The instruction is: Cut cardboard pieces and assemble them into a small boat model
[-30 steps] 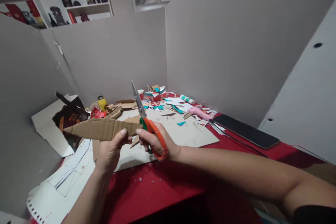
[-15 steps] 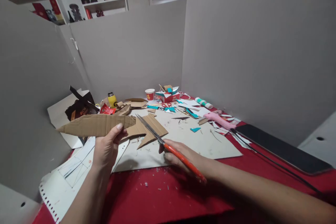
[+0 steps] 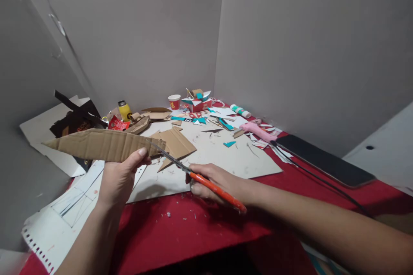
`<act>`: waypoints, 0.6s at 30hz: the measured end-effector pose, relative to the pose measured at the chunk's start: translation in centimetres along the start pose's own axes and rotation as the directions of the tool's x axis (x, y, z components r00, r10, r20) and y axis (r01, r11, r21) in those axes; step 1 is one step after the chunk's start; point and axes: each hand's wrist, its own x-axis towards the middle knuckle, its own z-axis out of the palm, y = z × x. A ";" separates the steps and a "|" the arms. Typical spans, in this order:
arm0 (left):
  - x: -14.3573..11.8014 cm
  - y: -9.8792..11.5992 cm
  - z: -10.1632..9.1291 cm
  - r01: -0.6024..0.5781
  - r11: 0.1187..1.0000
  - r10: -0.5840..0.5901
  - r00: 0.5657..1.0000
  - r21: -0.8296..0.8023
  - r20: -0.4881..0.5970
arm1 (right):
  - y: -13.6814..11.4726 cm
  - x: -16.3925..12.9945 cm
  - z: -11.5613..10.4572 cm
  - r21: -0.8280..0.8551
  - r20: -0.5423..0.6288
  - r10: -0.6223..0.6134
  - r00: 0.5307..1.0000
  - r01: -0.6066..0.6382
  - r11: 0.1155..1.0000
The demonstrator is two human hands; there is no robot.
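Note:
My left hand (image 3: 120, 177) grips a long, leaf-shaped strip of corrugated cardboard (image 3: 100, 145) and holds it up above the table, its pointed end to the left. My right hand (image 3: 217, 181) holds orange-handled scissors (image 3: 193, 174) low over the table. Their blades point left, with the tips at the strip's right end. A jagged cardboard offcut (image 3: 175, 143) lies on the pale sheet (image 3: 226, 161) just behind the blades.
The red table (image 3: 193, 232) carries scattered paper scraps, a pink glue gun (image 3: 257, 131), a black phone (image 3: 324, 160) with a cable, a yellow bottle (image 3: 124, 111), a paper cup (image 3: 174, 102), a small red box (image 3: 196, 104) and a drawn white sheet (image 3: 64, 210). Grey partition walls enclose it.
The scissors went from upright beside the strip down to lying low over the table. A cut-off cardboard piece now lies on the sheet. The view has tilted downward.

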 end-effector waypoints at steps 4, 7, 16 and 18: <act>0.1 0.1 0.0 -0.026 1.000 0.025 0.999 0.016 0.044 | 0.0 0.0 0.0 -0.006 0.011 0.009 1.000 -0.009 1.000; 0.0 0.2 -0.1 -0.017 1.000 0.017 0.999 0.008 0.045 | -0.2 -0.1 -0.2 -0.027 0.028 -0.003 1.000 0.003 1.000; -0.3 0.5 0.2 0.047 0.998 -0.045 0.998 -0.049 0.031 | -0.4 -0.3 -0.3 -0.084 0.061 0.001 0.998 0.004 0.996; -0.3 0.6 0.4 0.053 0.997 -0.052 0.998 -0.050 0.019 | -0.2 -0.3 -0.1 -0.082 0.055 -0.003 0.998 0.007 0.997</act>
